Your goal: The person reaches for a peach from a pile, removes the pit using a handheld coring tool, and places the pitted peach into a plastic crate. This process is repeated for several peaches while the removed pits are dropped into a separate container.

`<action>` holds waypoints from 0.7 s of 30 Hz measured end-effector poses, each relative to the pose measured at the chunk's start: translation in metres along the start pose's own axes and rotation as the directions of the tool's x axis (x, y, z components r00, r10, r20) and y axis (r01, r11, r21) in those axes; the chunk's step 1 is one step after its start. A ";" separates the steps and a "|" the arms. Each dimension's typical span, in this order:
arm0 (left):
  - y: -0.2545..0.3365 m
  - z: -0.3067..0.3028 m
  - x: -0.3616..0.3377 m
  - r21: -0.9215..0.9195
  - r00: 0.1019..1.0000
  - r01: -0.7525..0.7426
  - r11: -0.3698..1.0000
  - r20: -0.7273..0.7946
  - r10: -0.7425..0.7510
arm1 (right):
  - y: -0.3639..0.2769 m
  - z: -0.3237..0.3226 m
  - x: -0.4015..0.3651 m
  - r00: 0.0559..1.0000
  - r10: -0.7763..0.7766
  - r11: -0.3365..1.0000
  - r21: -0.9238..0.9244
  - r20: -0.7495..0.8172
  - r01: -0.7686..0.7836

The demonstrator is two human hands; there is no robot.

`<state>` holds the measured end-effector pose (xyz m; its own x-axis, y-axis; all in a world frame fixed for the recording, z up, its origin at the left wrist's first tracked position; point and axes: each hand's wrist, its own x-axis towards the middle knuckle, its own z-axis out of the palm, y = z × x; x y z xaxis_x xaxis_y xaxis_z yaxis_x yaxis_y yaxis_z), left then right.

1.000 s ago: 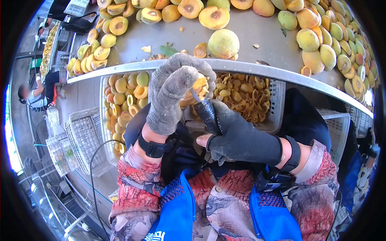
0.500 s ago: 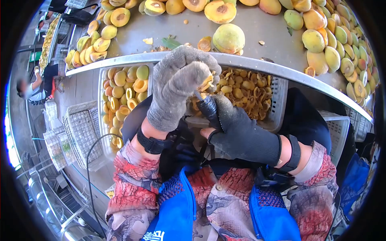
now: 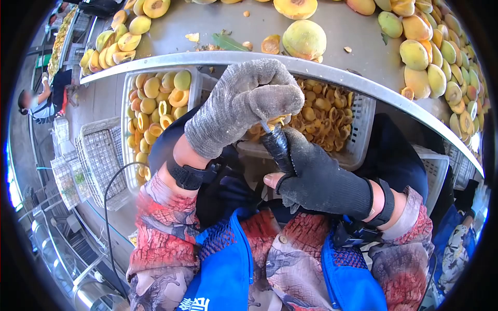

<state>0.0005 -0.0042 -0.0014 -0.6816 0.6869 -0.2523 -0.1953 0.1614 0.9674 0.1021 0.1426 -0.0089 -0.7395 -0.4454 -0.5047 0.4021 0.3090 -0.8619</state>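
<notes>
My left hand [image 3: 246, 106], in a grey knit glove, is closed around a piece of yellow peach [image 3: 279, 120]; the fingers hide most of it. My right hand [image 3: 327, 179], in a black glove with a bare thumb tip, grips a pitting knife [image 3: 277, 147] by its black-wrapped handle. A bit of its metal shows against the peach piece, while the working end is hidden. Below the hands, a white crate [image 3: 363, 127] holds many brown-yellow pits and scraps [image 3: 321, 114]. Just beyond the left hand, a whole peach [image 3: 304, 40] sits on the metal table [image 3: 353, 31].
The table's raised metal rim [image 3: 207, 58] runs across in front of me. Peaches and halves [image 3: 415, 54] are heaped at right. On the left stand a crate of peach halves [image 3: 155, 111] and a stacked crate [image 3: 101, 160]. Another person's gloved hand [image 3: 481, 199] shows at far right.
My left hand has turned, its thumb now across the peach piece, and the knife has moved with it slightly rightward and down. Another person's gloved hand and sleeve have appeared at the right edge.
</notes>
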 end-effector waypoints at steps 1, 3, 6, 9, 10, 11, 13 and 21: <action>-0.001 0.000 -0.001 -0.007 1.000 0.002 1.000 -0.006 -0.002 | -0.001 -0.001 0.000 0.998 0.038 0.991 0.123 0.043 -0.043; -0.001 0.000 -0.002 0.006 1.000 -0.002 1.000 -0.009 0.002 | -0.007 -0.005 -0.003 0.992 0.076 0.967 0.236 0.098 -0.097; -0.002 0.002 -0.002 -0.070 1.000 -0.024 0.997 0.010 0.025 | -0.020 -0.018 -0.009 0.937 0.144 0.823 0.486 0.320 -0.292; -0.004 0.000 -0.002 -0.126 0.998 -0.031 0.992 0.057 0.039 | -0.024 -0.021 -0.009 0.923 0.158 0.792 0.513 0.351 -0.331; -0.005 -0.001 -0.003 -0.159 0.996 -0.036 0.987 0.081 0.049 | -0.024 -0.021 -0.010 0.919 0.154 0.775 0.532 0.362 -0.340; -0.005 0.000 -0.003 -0.165 0.996 -0.038 0.986 0.076 0.051 | -0.024 -0.021 -0.010 0.915 0.152 0.757 0.551 0.374 -0.351; -0.005 0.003 -0.004 -0.183 0.996 -0.066 0.981 0.053 0.077 | -0.025 -0.020 -0.009 0.913 0.163 0.760 0.543 0.373 -0.357; -0.001 0.009 -0.006 -0.332 0.993 -0.118 0.936 -0.018 0.119 | -0.009 -0.024 -0.006 0.873 0.018 0.665 0.646 0.488 -0.375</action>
<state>0.0109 -0.0026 -0.0011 -0.7123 0.6886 -0.1359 -0.3369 -0.1655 0.9269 0.0897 0.1624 0.0030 -0.3751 -0.7930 -0.4800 0.8932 -0.1705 -0.4162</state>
